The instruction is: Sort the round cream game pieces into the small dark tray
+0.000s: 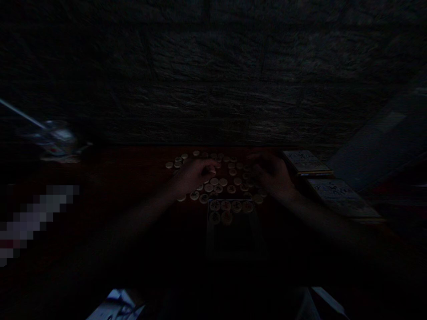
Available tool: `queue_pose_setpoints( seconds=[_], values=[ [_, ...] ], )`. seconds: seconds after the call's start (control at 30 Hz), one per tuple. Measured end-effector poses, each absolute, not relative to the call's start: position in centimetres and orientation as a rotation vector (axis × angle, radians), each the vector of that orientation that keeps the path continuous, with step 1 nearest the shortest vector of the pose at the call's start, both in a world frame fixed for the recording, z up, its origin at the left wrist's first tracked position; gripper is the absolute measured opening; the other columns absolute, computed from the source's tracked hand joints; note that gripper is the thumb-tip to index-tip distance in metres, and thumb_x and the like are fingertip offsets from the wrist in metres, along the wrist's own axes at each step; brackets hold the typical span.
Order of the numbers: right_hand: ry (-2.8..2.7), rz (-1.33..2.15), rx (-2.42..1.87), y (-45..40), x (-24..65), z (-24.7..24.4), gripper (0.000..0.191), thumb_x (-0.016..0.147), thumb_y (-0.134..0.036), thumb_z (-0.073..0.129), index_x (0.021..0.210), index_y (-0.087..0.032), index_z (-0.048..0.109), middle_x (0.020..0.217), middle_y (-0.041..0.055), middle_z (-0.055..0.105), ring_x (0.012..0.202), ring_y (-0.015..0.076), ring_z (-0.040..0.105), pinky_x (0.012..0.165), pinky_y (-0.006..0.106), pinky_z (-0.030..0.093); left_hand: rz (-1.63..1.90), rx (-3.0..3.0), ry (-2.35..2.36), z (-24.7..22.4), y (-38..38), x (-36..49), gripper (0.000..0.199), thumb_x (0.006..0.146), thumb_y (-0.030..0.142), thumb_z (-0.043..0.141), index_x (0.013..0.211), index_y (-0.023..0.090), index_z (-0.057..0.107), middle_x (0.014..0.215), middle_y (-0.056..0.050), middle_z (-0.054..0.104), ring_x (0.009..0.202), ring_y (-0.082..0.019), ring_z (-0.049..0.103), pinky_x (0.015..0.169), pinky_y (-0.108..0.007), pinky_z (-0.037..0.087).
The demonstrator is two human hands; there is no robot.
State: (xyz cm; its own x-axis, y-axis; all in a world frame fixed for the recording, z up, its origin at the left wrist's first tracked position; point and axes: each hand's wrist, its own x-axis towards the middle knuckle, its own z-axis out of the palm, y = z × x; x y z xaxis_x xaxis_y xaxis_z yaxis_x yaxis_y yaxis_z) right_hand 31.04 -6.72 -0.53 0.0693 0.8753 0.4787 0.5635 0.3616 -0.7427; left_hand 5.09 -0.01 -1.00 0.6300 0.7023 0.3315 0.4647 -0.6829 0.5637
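The picture is very dark. Round Chinese chess pieces with characters on them lie scattered on a reddish-brown tabletop. Among them on the left is my left hand, its fingers curled together. A pale edge shows at its fingertips, but I cannot make out what it is. My right hand hovers at the right side of the pieces, fingers apart and bent, with nothing visible in them. Between my forearms sits a shallow clear tray. A row of pieces fills its far end, with two more in front.
Two flat boxes with printed lids, one farther back and one nearer, lie to the right. A clear cup with a straw stands at the left. Behind the table rises a stone-block wall. A blurred-out patch covers the left edge.
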Motion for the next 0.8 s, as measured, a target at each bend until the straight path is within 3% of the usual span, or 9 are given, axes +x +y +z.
queue_pose_setpoints(
  seconds=[0.3,0.57,0.67,0.8],
  values=[
    [-1.613,0.357,-1.283,-6.8,31.0,-0.4,0.025,0.085,-0.022,0.057,0.104,-0.018,0.074,0.104,0.0089,0.078,0.093,0.0234,0.073,0.081,0.037,0.057,1.097,2.496,0.952,-0.2,-0.1,5.0,0.015,0.101,0.026,0.056,0.107,0.022,0.069,0.105,-0.005,0.072,0.101,-0.021,0.068,0.088,-0.035,0.052],
    [-1.637,0.304,-1.244,-6.9,30.9,-0.2,0.025,0.087,-0.023,0.057,0.105,-0.017,0.074,0.104,0.0091,0.078,0.094,0.023,0.073,0.084,0.037,0.057,1.254,2.125,0.959,-0.1,-0.2,5.4,0.02,0.103,0.032,0.049,0.109,0.02,0.063,0.084,-0.001,0.07,0.076,-0.015,0.069,0.069,-0.027,0.053],
    [-1.634,0.301,-1.222,-6.8,31.1,-0.4,0.025,0.088,-0.024,0.057,0.105,-0.018,0.074,0.106,0.0087,0.078,0.095,0.0231,0.073,0.085,0.037,0.057,1.444,1.994,1.026,1.3,0.7,4.8,0.02,0.103,0.03,0.049,0.107,0.019,0.066,0.067,0.003,0.06,0.06,-0.013,0.059,0.057,-0.024,0.046],
    [-1.633,0.293,-1.193,-6.7,31.1,-0.5,0.024,0.089,-0.025,0.057,0.105,-0.019,0.074,0.105,0.0083,0.077,0.097,0.0239,0.073,0.087,0.038,0.056,1.757,1.602,1.02,4.4,2.2,2.9,0.024,0.104,0.029,0.048,0.089,0.018,0.064,0.058,0.007,0.041,0.048,-0.01,0.041,0.045,-0.024,0.037]
  ],
)
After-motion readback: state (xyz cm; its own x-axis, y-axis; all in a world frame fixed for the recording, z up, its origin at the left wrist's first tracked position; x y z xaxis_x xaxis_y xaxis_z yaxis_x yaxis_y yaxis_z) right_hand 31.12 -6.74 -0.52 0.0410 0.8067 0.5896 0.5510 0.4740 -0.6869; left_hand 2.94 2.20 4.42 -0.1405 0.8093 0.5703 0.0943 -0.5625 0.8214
